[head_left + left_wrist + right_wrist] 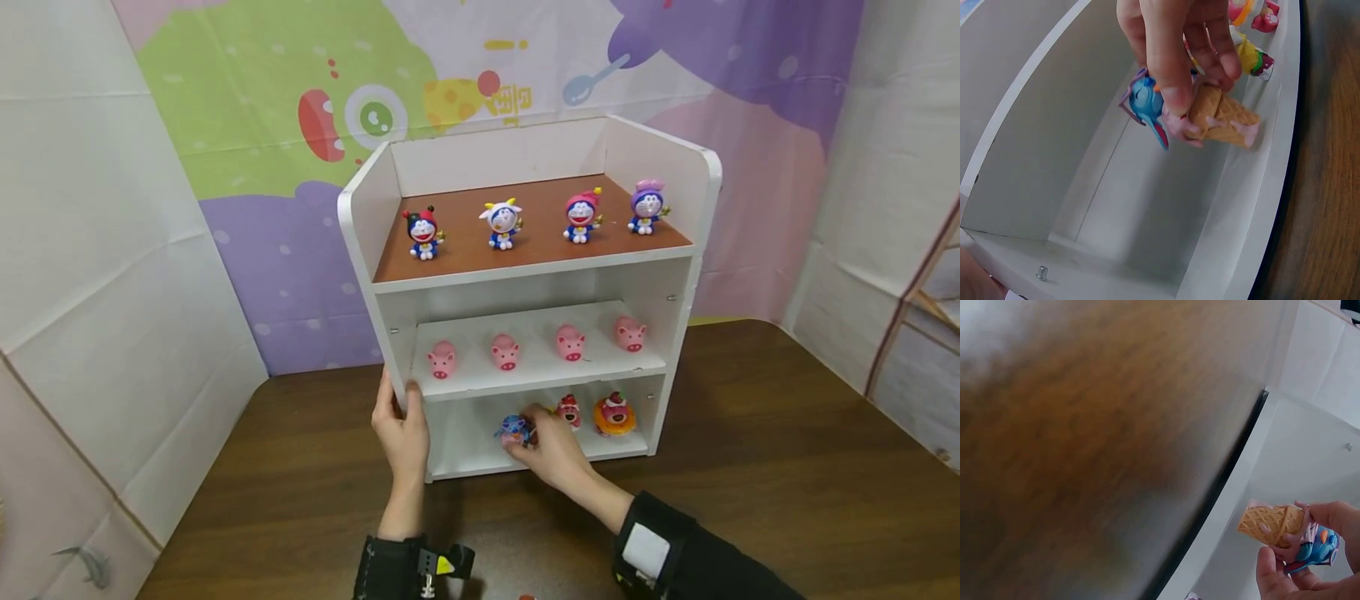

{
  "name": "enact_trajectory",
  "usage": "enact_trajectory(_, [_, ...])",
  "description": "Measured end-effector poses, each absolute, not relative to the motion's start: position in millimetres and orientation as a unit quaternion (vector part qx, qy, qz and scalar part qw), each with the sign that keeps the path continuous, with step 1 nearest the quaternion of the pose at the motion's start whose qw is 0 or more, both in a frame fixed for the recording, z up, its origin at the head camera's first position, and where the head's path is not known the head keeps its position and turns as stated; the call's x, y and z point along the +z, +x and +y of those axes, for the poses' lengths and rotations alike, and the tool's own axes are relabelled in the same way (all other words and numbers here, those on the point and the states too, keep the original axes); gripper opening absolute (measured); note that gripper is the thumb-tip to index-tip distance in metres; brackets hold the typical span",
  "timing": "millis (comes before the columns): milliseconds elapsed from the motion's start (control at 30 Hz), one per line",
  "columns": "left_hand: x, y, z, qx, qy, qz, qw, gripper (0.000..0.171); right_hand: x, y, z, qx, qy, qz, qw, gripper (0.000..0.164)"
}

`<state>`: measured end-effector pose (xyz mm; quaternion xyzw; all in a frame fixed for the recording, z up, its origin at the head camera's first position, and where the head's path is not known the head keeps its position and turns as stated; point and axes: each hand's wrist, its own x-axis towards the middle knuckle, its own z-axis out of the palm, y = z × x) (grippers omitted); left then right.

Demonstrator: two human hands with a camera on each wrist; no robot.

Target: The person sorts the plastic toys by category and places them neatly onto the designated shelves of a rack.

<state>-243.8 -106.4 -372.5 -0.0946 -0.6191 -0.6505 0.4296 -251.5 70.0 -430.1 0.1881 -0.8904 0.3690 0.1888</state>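
Note:
A blue figurine in an ice-cream cone (1222,119) is pinched between the thumb and fingers of my right hand (551,446), inside the bottom compartment of a white shelf unit (540,271). In the right wrist view the cone (1269,525) tilts, its waffle base towards the front edge; whether it touches the board, I cannot tell. My left hand (403,429) grips the unit's left side panel, thumb at the front edge and fingers along the outside. Right of my right hand stand a red-and-pink figurine (568,410) and a pink figurine in an orange ring (615,415).
On the middle shelf stand several pink pig figurines (506,352) in a row. Several blue-and-white cat figurines (503,223) in different hats line the brown top. The unit stands on a dark wooden table (750,433), before a cartoon cloth (277,275).

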Motion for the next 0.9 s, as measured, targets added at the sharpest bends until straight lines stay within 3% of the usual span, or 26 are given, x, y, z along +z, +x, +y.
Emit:
enact_trajectory(400, [-394,-262,-113,-0.654,-0.102,-0.608,0.438,0.044,-434,-262,62,0.343,0.181,-0.900,0.199,0.031])
enact_trajectory(900, [-374,-245,-107,-0.655,-0.100,-0.618,0.423,0.042,-427,-264,60,0.324,0.170,-0.914,0.174,0.033])
